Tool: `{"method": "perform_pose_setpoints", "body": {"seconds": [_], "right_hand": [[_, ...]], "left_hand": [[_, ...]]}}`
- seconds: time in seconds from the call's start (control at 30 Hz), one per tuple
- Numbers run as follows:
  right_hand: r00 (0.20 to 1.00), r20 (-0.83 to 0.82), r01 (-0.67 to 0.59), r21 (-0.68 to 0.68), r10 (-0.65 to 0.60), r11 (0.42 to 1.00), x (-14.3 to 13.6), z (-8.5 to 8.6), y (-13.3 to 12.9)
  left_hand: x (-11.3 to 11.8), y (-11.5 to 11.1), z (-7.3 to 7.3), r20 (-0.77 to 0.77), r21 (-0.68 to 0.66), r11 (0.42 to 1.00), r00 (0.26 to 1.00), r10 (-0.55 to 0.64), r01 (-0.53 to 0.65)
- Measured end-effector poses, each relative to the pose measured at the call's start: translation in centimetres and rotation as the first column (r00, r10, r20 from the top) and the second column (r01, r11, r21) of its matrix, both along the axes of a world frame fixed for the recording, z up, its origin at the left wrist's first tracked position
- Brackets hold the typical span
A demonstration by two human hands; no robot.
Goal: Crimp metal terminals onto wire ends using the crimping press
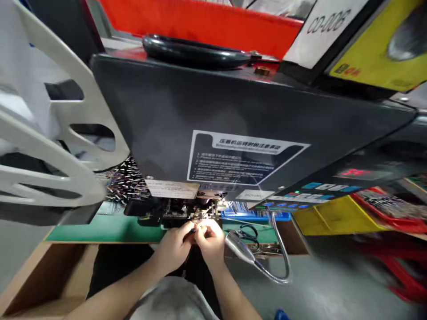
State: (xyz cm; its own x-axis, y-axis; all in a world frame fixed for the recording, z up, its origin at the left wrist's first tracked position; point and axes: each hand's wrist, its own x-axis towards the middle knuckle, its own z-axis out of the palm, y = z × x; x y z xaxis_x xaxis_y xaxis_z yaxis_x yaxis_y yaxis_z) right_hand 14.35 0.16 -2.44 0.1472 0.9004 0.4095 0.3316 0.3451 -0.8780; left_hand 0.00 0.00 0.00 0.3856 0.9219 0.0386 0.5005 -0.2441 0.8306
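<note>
Both hands meet at the front of a dark crimping machine (160, 115), just before its brightly lit die area (203, 209). My left hand (176, 244) is closed, thumb and fingertips pinched together. Right beside it, my right hand (211, 240) also pinches, its fingertips nearly touching the left ones. Whatever lies between the fingers is too small to make out. A silver gooseneck lamp (240, 249) points toward the hands from the right. Behind it, black-handled scissors (250, 233) rest on the green work surface (106, 229).
Many loose wires (128, 182) lie left of the machine. A blue tray (280, 216) stands right of the dies. Yellow bins (330, 218) and a red tray (407, 222) of wires are further right. A pale slotted plastic frame (90, 111) stands at left. A red bin (200, 20) sits on top.
</note>
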Motion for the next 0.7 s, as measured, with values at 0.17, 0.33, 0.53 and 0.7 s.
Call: {"method": "perform_pose_setpoints", "body": {"seconds": [0.17, 0.33, 0.53, 0.7], "right_hand": [[0.999, 0.013, -0.029, 0.005, 0.029, 1.000, -0.07, -0.11, -0.27], [0.999, -0.002, -0.033, -0.002, 0.033, 0.999, 0.13, -0.27, -0.15], [0.998, -0.025, -0.057, -0.054, 0.056, 0.997, 0.34, 0.00, 0.00], [0.995, -0.074, -0.074, -0.096, 0.067, 0.993, 0.43, 0.10, 0.23]], "left_hand": [[-0.07, 0.13, -0.73, -0.004, 0.005, 1.000, 1.000, 0.014, -0.014], [-0.19, 0.12, -0.79, -0.002, 0.016, 1.000, 1.000, 0.014, -0.014], [-0.06, 0.20, -0.55, -0.005, 0.038, 0.999, 1.000, 0.006, -0.006], [0.15, 0.46, -0.21, -0.037, 0.045, 0.999, 0.999, 0.019, -0.018]]}}
